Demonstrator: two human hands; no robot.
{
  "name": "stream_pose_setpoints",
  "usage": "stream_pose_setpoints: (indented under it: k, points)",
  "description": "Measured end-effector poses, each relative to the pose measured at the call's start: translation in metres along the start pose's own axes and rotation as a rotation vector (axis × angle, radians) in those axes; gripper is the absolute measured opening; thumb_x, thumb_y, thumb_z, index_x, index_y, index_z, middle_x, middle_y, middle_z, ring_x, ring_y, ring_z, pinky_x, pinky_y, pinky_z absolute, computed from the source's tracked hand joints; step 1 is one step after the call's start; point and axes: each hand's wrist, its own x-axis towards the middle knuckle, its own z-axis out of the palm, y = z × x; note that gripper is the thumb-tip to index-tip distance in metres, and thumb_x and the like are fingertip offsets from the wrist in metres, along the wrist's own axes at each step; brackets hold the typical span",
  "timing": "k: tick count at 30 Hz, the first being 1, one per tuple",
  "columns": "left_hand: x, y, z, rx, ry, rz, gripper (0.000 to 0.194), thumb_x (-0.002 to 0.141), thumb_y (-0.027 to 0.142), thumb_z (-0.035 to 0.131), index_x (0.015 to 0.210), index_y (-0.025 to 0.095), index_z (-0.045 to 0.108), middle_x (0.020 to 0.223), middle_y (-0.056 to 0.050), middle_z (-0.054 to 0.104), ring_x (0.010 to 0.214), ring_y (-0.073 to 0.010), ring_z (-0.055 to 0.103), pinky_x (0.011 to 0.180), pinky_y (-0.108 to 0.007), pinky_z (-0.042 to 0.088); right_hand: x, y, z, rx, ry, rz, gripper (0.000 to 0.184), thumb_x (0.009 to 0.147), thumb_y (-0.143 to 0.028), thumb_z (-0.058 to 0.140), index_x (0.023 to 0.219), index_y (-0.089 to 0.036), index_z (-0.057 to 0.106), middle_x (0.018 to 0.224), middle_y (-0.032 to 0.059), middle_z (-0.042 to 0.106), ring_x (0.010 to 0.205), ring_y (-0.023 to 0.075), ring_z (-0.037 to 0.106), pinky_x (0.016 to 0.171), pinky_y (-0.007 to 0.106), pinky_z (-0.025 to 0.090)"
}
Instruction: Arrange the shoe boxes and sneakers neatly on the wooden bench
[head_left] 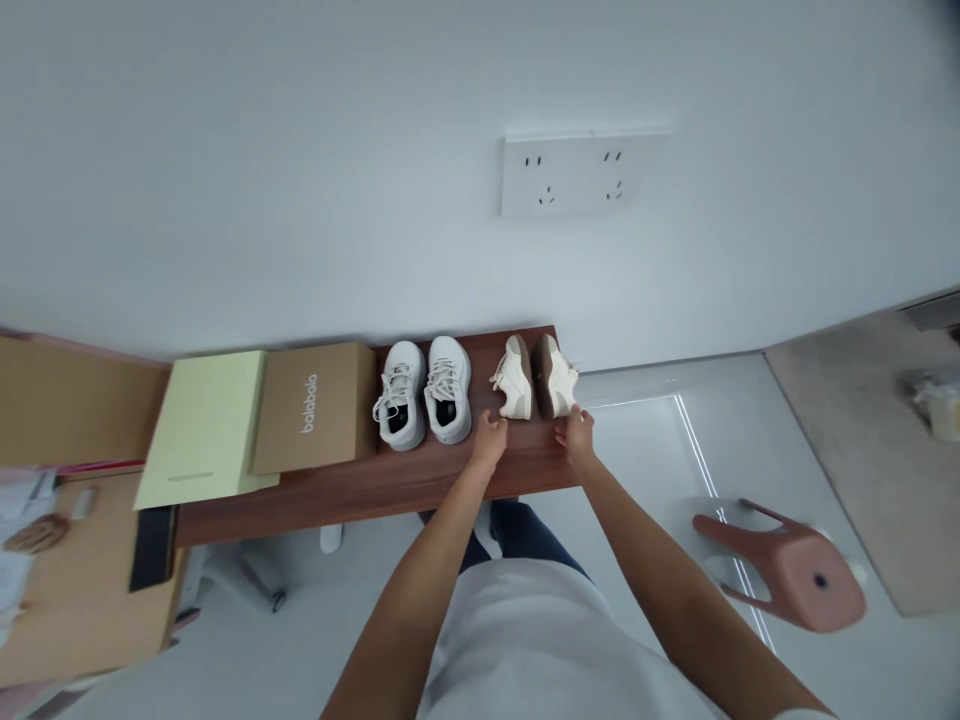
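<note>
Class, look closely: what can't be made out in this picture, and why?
All in the head view:
Balabala box: contents hidden by its top.
Papers: any writing blurred; the left edge cuts them off.
Item at the right edge: blurred, cut off there.
Right hand: contact with the cream shoe beside it too small to judge.

Single head-worn view, facing forward and steeply down over the wearer's shirt (517,640). The left hand (490,438), right hand (579,436) and cream shoes (516,382) lie at close range, right of centre; the wall (300,180) fills the upper field.
</note>
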Motion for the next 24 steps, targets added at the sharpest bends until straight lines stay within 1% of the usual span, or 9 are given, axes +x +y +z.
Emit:
stream_pose_setpoints:
  k: [2,4,6,8,10,12,16,20,24]
  points:
    - [-0.017,-0.012,-0.033,0.131,0.036,0.234,0.043,0.093,0.030,0.057,0.135,0.022,0.057,0.122,-0.013,0.070,0.104,-0.0233,0.072,0.098,-0.043,0.056,-0.023,0.005,-0.007,-0.047,0.117,0.009,0.056,0.095,-0.062,0.037,0.132,-0.021,0.047,0.104,0.0078,0.064,0.090,0.0236,0.068,0.081,0.041,0.061]
    - [-0.031,-0.023,-0.070,0.292,0.235,0.440,0.039,0.095,0.028,0.053,0.133,0.022,0.059,0.133,-0.015,0.065,0.123,-0.0265,0.064,0.108,-0.046,0.050,-0.053,0.008,-0.003,-0.120,0.148,-0.149,0.056,0.094,-0.061,0.044,0.131,-0.019,0.050,0.121,0.0147,0.062,0.107,0.0268,0.065,0.095,0.045,0.056]
    - [-0.037,-0.029,-0.105,0.480,0.535,0.520,0.045,0.094,0.028,0.054,0.139,0.020,0.055,0.148,-0.019,0.053,0.142,-0.0316,0.047,0.118,-0.052,0.039,-0.085,0.004,0.014,-0.200,0.011,-0.301,0.048,0.095,-0.057,0.047,0.127,-0.021,0.056,0.125,0.0154,0.061,0.112,0.0280,0.063,0.096,0.046,0.056]
    - [-0.032,-0.030,-0.131,0.607,0.702,0.476,0.053,0.092,0.027,0.058,0.144,0.018,0.050,0.155,-0.022,0.044,0.149,-0.0355,0.037,0.120,-0.057,0.034,-0.113,-0.005,0.044,-0.266,-0.241,-0.444,0.039,0.096,-0.049,0.051,0.125,-0.023,0.060,0.132,0.0157,0.060,0.122,0.0284,0.060,0.097,0.044,0.057]
    - [-0.021,-0.028,-0.147,0.649,0.685,0.404,0.055,0.091,0.027,0.060,0.144,0.017,0.050,0.153,-0.023,0.045,0.147,-0.0370,0.040,0.117,-0.057,0.037,-0.130,-0.017,0.080,-0.348,-0.391,-0.529,0.040,0.095,-0.040,0.055,0.130,-0.022,0.060,0.145,0.0167,0.053,0.135,0.0295,0.053,0.106,0.046,0.052]
    - [-0.008,-0.026,-0.156,0.631,0.592,0.377,0.049,0.090,0.027,0.060,0.138,0.018,0.054,0.144,-0.021,0.052,0.139,-0.0352,0.049,0.113,-0.053,0.043,-0.136,-0.029,0.115,-0.459,-0.448,-0.552,0.048,0.092,-0.034,0.061,0.138,-0.021,0.057,0.155,0.0178,0.044,0.144,0.0318,0.045,0.113,0.048,0.046]
    - [0.004,-0.020,-0.164,0.564,0.515,0.394,0.026,0.089,0.026,0.059,0.114,0.018,0.065,0.128,-0.017,0.060,0.122,-0.0302,0.061,0.107,-0.045,0.049,-0.125,-0.047,0.156,-0.579,-0.446,-0.470,0.048,0.086,-0.029,0.071,0.131,-0.017,0.059,0.154,0.0219,0.043,0.142,0.0325,0.048,0.112,0.045,0.046]
    - [0.001,-0.015,-0.173,0.455,0.501,0.397,0.014,0.087,0.032,0.061,0.094,0.021,0.066,0.107,-0.011,0.068,0.109,-0.0281,0.065,0.100,-0.042,0.052,-0.110,-0.052,0.154,-0.482,-0.381,-0.421,0.028,0.079,-0.033,0.074,0.101,-0.020,0.062,0.129,0.0153,0.060,0.120,0.0282,0.061,0.101,0.041,0.051]
    - [-0.002,-0.018,-0.185,0.230,0.452,0.320,0.020,0.084,0.040,0.064,0.089,0.022,0.063,0.086,-0.003,0.069,0.088,-0.0232,0.067,0.089,-0.038,0.054,-0.105,-0.044,0.128,-0.192,-0.311,-0.270,0.030,0.078,-0.045,0.069,0.094,-0.024,0.055,0.085,-0.0002,0.063,0.086,0.0223,0.063,0.085,0.038,0.055]
